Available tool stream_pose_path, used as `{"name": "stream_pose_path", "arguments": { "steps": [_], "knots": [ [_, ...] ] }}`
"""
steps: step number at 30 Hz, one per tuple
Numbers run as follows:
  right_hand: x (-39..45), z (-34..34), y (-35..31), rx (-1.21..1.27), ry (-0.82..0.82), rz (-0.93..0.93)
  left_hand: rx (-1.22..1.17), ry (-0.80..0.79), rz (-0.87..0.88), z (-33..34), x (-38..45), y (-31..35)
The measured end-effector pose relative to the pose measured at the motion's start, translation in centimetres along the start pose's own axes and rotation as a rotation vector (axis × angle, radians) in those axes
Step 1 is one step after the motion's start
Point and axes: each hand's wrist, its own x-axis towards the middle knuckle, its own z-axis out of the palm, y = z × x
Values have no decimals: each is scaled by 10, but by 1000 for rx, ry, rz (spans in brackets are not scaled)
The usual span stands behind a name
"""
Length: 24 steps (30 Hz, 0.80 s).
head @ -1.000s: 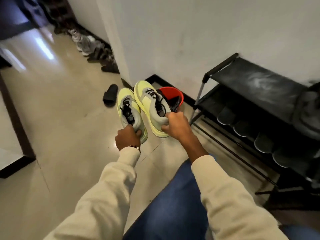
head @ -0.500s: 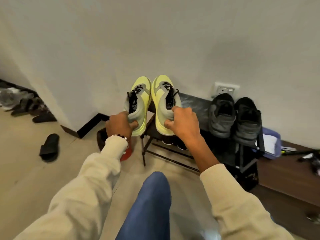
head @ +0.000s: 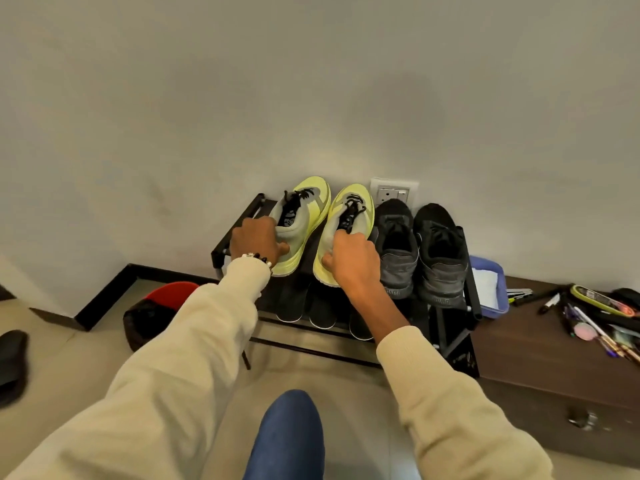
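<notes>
Two neon-yellow and grey sneakers with black laces sit side by side on the top shelf of a black shoe rack, toes toward the wall. My left hand grips the heel of the left sneaker. My right hand grips the heel of the right sneaker. Both sneakers lie to the left of a pair of black sneakers on the same shelf.
Dark shoes fill the rack's lower shelf. A red and black item lies on the floor left of the rack, a black slipper farther left. A blue tray and several pens rest on a brown cabinet at right. A wall socket is behind.
Both hands carried the yellow sneakers from the floor area up and forward to the rack's top shelf. They now rest beside the black pair, still gripped at the heels.
</notes>
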Motion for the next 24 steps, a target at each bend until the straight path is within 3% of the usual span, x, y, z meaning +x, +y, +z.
{"name": "stream_pose_path", "arguments": {
  "steps": [14, 24],
  "knots": [
    [16, 19, -3, -11, -86, -9, 5, -61, -77, 23, 15, 6],
    [21, 24, -3, -41, -65, -40, -12, -82, -26, 18, 14, 7]
  ]
}}
